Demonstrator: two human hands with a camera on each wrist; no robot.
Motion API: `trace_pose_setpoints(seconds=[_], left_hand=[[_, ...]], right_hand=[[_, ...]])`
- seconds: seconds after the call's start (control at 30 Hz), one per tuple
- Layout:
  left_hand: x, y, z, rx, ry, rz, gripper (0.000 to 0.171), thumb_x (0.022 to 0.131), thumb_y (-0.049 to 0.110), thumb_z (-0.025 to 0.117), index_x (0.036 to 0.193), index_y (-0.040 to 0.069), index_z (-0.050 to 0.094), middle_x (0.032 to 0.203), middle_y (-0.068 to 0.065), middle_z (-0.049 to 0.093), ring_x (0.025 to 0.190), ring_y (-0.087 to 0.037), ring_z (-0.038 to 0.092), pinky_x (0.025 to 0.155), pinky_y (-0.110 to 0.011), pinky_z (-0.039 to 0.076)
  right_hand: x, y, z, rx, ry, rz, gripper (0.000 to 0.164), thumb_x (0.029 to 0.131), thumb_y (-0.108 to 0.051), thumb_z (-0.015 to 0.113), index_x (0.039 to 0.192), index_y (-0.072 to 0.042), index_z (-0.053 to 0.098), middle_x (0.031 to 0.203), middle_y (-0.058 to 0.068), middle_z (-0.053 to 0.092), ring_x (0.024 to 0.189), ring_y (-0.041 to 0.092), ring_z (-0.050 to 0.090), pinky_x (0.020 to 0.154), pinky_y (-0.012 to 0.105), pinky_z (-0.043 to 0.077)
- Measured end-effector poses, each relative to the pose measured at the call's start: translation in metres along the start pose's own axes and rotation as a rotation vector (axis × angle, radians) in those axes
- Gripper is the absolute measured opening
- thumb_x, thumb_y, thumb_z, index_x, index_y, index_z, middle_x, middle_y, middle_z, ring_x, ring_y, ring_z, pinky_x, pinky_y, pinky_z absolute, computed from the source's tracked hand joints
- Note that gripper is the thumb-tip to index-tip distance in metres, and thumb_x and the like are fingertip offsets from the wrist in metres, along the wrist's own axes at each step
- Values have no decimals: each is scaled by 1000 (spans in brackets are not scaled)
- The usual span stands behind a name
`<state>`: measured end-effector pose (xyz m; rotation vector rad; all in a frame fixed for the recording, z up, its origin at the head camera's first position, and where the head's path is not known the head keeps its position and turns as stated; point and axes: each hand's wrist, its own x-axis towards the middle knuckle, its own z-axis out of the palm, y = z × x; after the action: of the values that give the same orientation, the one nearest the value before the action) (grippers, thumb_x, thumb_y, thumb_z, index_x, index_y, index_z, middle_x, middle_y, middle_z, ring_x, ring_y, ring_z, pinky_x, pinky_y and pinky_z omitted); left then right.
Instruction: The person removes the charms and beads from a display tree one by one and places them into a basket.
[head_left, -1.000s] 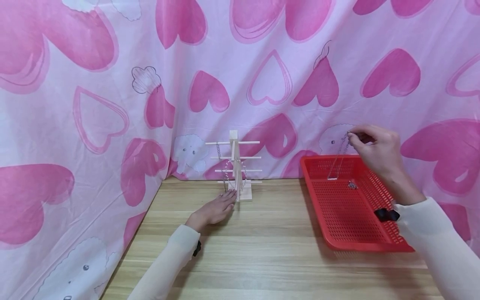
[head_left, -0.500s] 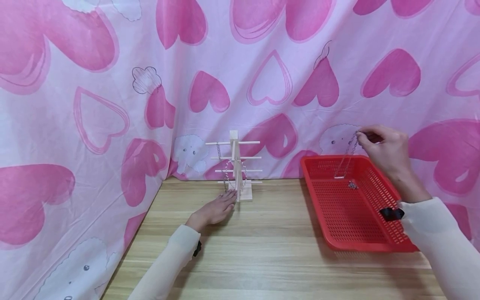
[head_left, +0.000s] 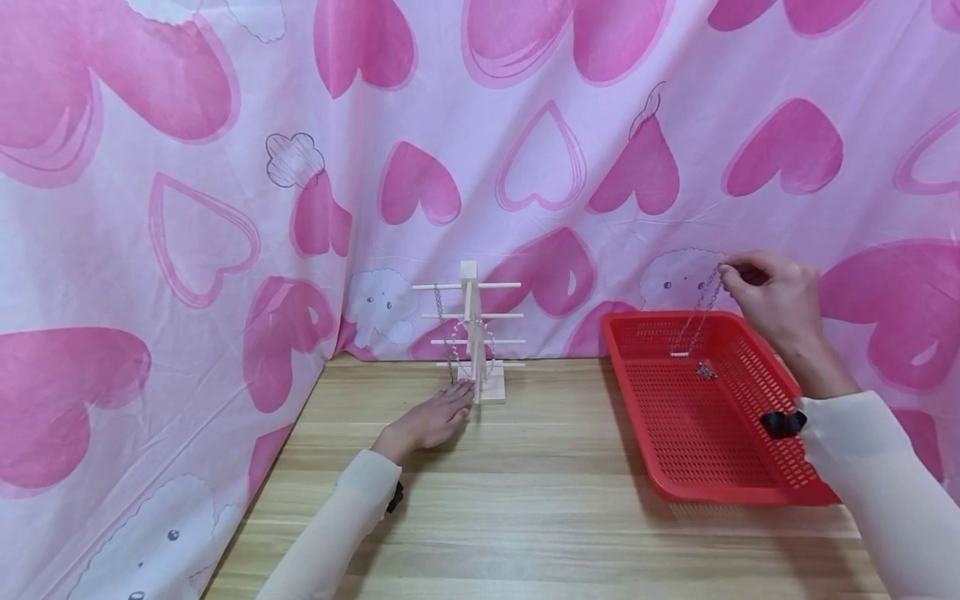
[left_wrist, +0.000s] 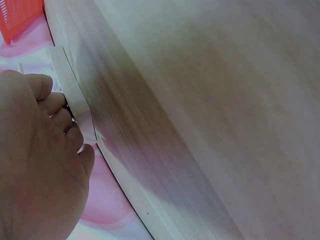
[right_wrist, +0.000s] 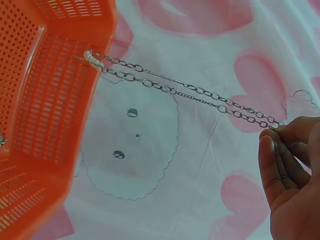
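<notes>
Between thumb and fingertips, my right hand (head_left: 780,296) pinches one end of a silver chain necklace (right_wrist: 197,95). The chain hangs in a long narrow loop over the back of the red basket (head_left: 652,450), with a row of pale beads (right_wrist: 93,61) at its low end. My left hand (head_left: 431,417) lies with fingers stretched out at the base of a wooden jewelry stand (head_left: 470,333) with several crossbars. Another chain (head_left: 438,302) hangs from the stand's top left bar, and a beaded strand (head_left: 491,340) hangs lower down on it.
A small silver clump of chain (head_left: 706,372) lies in the basket. Pink heart-print cloth (head_left: 420,183) walls off the back and left of the wooden table (head_left: 525,500).
My right hand has moved a little to the right with the necklace, mostly in the first half second. The left hand stays at the base of the stand.
</notes>
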<state>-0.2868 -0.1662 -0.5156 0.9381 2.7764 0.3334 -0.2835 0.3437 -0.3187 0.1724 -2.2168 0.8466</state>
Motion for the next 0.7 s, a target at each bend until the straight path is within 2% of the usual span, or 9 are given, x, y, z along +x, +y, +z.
trace_pose_setpoints(seconds=[0.1, 0.13, 0.23, 0.27, 0.33, 0.7], left_hand=[[0, -1, 2, 2, 1, 1, 57, 117, 29, 28, 168, 4, 26, 178, -15, 17, 167, -36, 15, 137, -54, 19], [0, -2, 2, 1, 0, 2, 57, 117, 29, 28, 168, 4, 26, 178, -15, 17, 167, -36, 15, 137, -54, 19], [1, -2, 2, 3, -3, 7, 57, 117, 29, 28, 168, 4, 25, 178, -15, 16, 167, -37, 15, 137, -54, 19], [1, -3, 1, 3, -2, 11, 57, 117, 29, 28, 168, 4, 26, 178, -16, 16, 167, -37, 15, 136, -55, 19], [1, -3, 1, 1, -4, 15, 57, 117, 29, 28, 168, 3, 25, 178, -16, 16, 167, -38, 15, 136, -55, 19], [1, -4, 2, -10, -7, 8, 57, 117, 29, 28, 168, 4, 26, 178, -16, 17, 167, -37, 15, 137, -54, 18]], right_hand=[[0, 4, 1, -7, -2, 7, 20, 97, -15, 74, 108, 0, 83, 82, -35, 63, 72, -25, 50, 68, -5, 39], [0, 6, 2, -11, -4, 8, 21, 97, -15, 74, 109, 0, 83, 83, -31, 67, 72, -25, 50, 68, -6, 39], [0, 10, 3, -27, -16, 16, 22, 98, -15, 73, 110, 1, 82, 89, 4, 80, 71, -27, 48, 67, -6, 38], [-1, 11, 4, -34, -22, 21, 23, 99, -16, 72, 111, 1, 82, 94, 16, 80, 71, -27, 47, 67, -6, 37], [-1, 15, 3, -45, -39, 34, 25, 100, -17, 70, 113, 2, 81, 103, 30, 77, 70, -27, 45, 66, -6, 36], [1, 34, 5, -115, -133, 121, 33, 105, -25, 65, 119, 1, 78, 109, 30, 76, 70, -20, 43, 62, -4, 35]])
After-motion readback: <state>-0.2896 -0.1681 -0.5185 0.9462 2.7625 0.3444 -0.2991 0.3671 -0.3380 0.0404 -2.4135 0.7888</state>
